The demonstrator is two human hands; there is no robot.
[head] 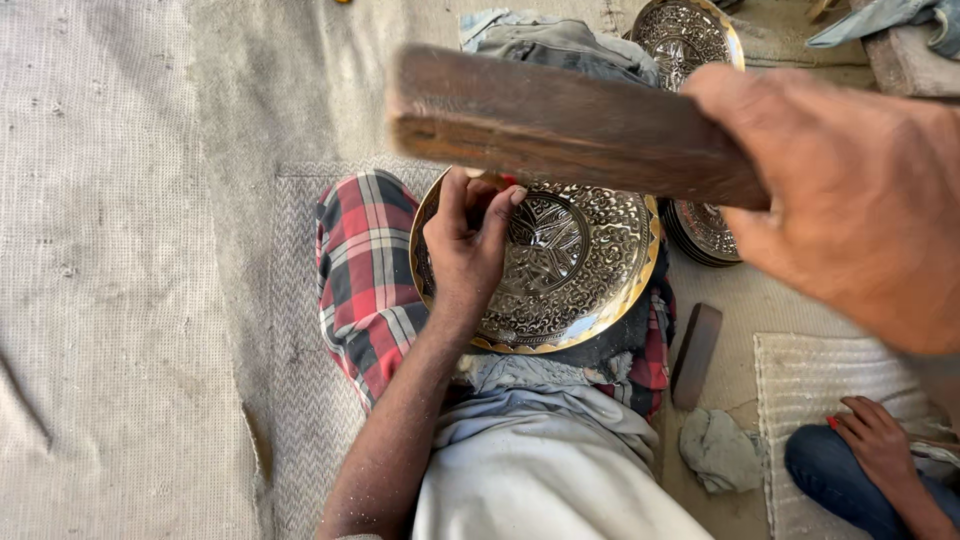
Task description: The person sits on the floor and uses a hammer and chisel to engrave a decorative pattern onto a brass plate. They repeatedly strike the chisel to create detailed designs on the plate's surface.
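A round engraved brass plate (590,270) rests on my lap over a red plaid cloth (362,270). My left hand (466,245) presses on the plate's left part, its fingers pinched around a small tool whose tip touches the metal. Close to the camera, my right hand (860,200) grips a dark wooden block (560,125) raised above the plate. The block hides the plate's upper rim.
More engraved brass plates are stacked at the right (705,230), and another leans at the top (685,35). A brown block (695,355) and a grey rag (720,450) lie on the mat. Another person's hand (875,435) and blue-trousered knee show at the lower right.
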